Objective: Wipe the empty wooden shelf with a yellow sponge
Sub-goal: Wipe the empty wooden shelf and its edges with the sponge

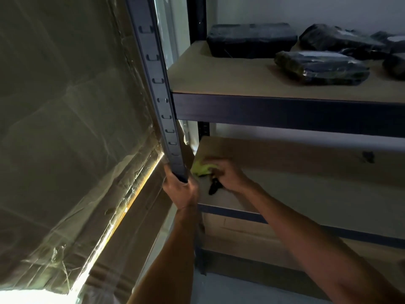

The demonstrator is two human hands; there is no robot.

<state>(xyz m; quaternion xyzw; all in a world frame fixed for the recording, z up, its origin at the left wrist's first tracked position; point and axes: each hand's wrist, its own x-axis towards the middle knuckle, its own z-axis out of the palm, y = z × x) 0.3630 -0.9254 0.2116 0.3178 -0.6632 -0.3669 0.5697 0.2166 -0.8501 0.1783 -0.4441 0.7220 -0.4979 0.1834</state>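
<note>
Yellow sponge [201, 168] at the left end of the middle wooden shelf [306, 185], against the board just beside the front corner post; partly covered by fingers; edges blurred.

Far left: large cardboard box [65, 128] wrapped in clear film, slanting across the view; bright light along its lower edge; contact with the rack not determinable.

Next right: dark metal upright [158, 88] of the rack, slotted along its length, slanted in the wide-angle view; left hand [180, 191] clamped round its lower part, fingers and thumb curled about the metal; forearm rising from the bottom edge.

Immediately right of the post: sponge as noted; right hand [228, 174] on top of it, fingers bent over and gripping it, pressing it to the board; small black object [213, 187] beneath the heel of that hand, nature not determinable; right forearm entering from the lower right corner.

Further right: board of the same shelf running on to the right edge; one small dark mark [368, 155] near the back.

Above: upper shelf [219, 80] carrying several black film-wrapped packages [252, 39], spread from its middle to the right edge; below: lower shelf board [252, 233]; pale floor [219, 288] beneath.
</note>
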